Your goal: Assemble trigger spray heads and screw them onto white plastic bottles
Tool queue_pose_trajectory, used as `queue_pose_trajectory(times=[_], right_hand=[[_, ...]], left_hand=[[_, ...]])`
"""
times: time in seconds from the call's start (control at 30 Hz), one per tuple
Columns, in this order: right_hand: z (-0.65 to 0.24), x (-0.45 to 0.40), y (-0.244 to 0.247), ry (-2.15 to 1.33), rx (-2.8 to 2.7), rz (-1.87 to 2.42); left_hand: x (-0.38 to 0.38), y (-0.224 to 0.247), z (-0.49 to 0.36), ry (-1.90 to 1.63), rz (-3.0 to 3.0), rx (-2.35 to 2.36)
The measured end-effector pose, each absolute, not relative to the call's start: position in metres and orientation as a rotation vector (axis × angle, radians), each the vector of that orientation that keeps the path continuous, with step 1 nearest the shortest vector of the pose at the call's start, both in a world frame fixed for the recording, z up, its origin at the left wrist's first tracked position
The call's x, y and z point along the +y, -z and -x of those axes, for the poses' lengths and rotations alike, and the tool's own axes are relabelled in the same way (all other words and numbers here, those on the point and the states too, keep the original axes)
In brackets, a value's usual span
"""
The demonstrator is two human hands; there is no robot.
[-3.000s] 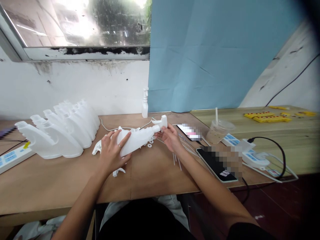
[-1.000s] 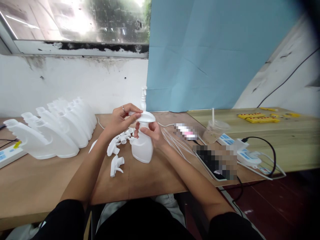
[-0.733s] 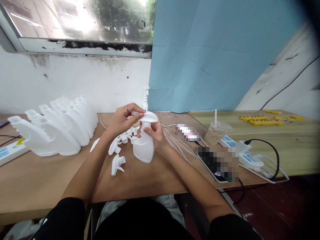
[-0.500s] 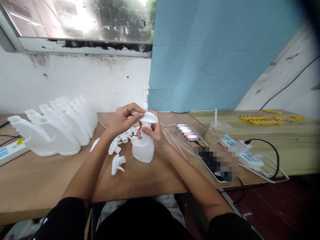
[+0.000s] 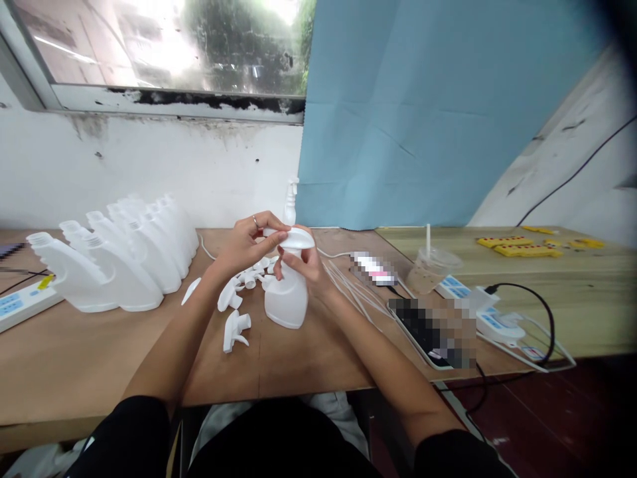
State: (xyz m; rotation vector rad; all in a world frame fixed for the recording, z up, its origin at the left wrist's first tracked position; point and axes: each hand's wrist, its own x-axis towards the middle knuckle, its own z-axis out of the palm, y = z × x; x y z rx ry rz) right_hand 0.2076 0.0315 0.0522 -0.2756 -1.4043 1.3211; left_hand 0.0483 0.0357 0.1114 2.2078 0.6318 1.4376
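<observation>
A white plastic spray bottle (image 5: 286, 302) stands upright on the wooden table (image 5: 99, 358). On its neck sits a white trigger spray head (image 5: 297, 238). My left hand (image 5: 249, 242) pinches the back of that spray head from above. My right hand (image 5: 303, 262) wraps the bottle's neck just under it. Several loose white spray heads (image 5: 236, 328) lie on the table to the left of the bottle.
A row of several empty white bottles (image 5: 119, 259) stands at the left, by a power strip (image 5: 20, 302). A small spray bottle (image 5: 290, 202) is at the wall. Thin white tubes (image 5: 348, 285), phones (image 5: 428, 325), a plastic cup with straw (image 5: 428, 269) and cabled power strips (image 5: 497, 318) lie right.
Three seconds ago the bottle lay tilted in both hands. It now stands upright, with my left hand on the spray head and my right at the neck. Little has moved in the last second.
</observation>
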Motion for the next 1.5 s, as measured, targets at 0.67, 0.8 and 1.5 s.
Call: queue_pose_trajectory(times=[0.67, 0.8, 1.5], right_hand=[[-0.212, 0.033, -0.050, -1.358, -1.510, 0.288], [-0.212, 0.035, -0.049, -1.331, -1.508, 0.316], [-0.217, 0.040, -0.047, -1.536, -1.484, 0.270]], left_hand=[[0.034, -0.111, -0.049, -1.458, -2.240, 0.675], [0.036, -0.111, -0.049, -1.456, -2.224, 0.670], [0.037, -0.106, -0.050, -1.411, -2.095, 0.596]])
